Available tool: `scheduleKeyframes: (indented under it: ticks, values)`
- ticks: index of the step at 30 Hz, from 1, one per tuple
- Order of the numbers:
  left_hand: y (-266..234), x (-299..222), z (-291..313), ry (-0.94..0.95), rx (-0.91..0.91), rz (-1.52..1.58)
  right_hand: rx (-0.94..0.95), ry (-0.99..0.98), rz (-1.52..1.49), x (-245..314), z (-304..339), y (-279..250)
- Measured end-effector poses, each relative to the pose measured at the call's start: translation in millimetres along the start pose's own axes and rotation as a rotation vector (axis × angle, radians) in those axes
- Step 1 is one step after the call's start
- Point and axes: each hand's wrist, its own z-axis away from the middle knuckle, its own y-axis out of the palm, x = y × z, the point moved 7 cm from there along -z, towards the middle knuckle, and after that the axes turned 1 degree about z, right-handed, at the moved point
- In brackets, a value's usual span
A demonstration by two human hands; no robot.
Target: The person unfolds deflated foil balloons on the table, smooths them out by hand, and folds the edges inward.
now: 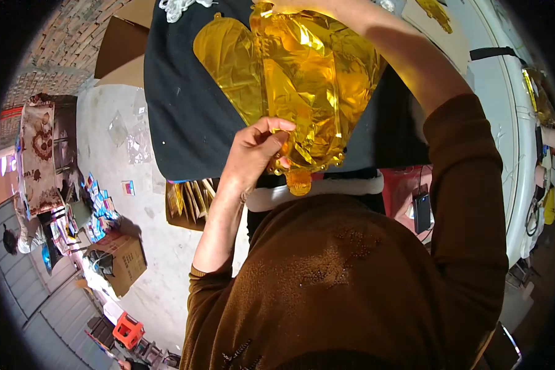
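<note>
A flat, shiny gold foil balloon (314, 80) lies creased over the black-covered table in front of me, its round tab hanging past the near edge. My left hand (250, 151) pinches its lower left edge between thumb and fingers. My right arm reaches across to the far end, where my right hand (305, 5) holds the top of the foil; the picture's upper edge cuts part of this hand off. On the left, a smoother gold foil lobe (228, 58) spreads out flat; whether it belongs to the same balloon I cannot tell.
White string (182, 7) lies on the black cloth (179, 111) at the far left. Below the table's left side stands a box of folded gold foil (190, 203). A cardboard box (120, 262) and an orange stool (128, 330) are on the floor farther left.
</note>
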Motion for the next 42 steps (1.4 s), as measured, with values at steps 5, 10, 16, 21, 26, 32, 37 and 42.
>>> scheduleKeyframes:
  ticks: [5,10,16,21,26,32,37,42]
  values:
    - [0.4,9.0,-7.5,0.032,0.026,-0.258,-0.599,-0.162,0.124,17.5,63.1,10.5]
    - [-14.9,19.1,6.7,0.02,0.019,-0.311,-0.707,-0.17,0.003,103.8,162.0,22.8]
    - [-8.6,20.8,10.1,0.058,0.007,-0.382,-0.66,-0.045,-0.251,183.4,260.9,54.9]
    - [-4.9,19.4,19.7,0.097,-0.044,-0.554,-0.616,0.038,-0.361,234.6,284.0,65.7]
    - [0.2,15.5,24.8,0.07,-0.047,-0.34,-0.77,0.052,-0.29,262.2,290.5,77.1]
    - [-16.1,22.9,19.5,0.011,-0.072,0.091,-0.778,0.11,-0.258,264.9,278.5,75.6]
    - [-19.0,24.8,18.6,-0.019,-0.062,0.234,-0.746,0.184,-0.279,263.2,270.2,79.9]
    - [-29.9,30.4,14.6,-0.031,-0.039,0.355,-0.733,0.259,-0.319,258.5,260.4,79.2]
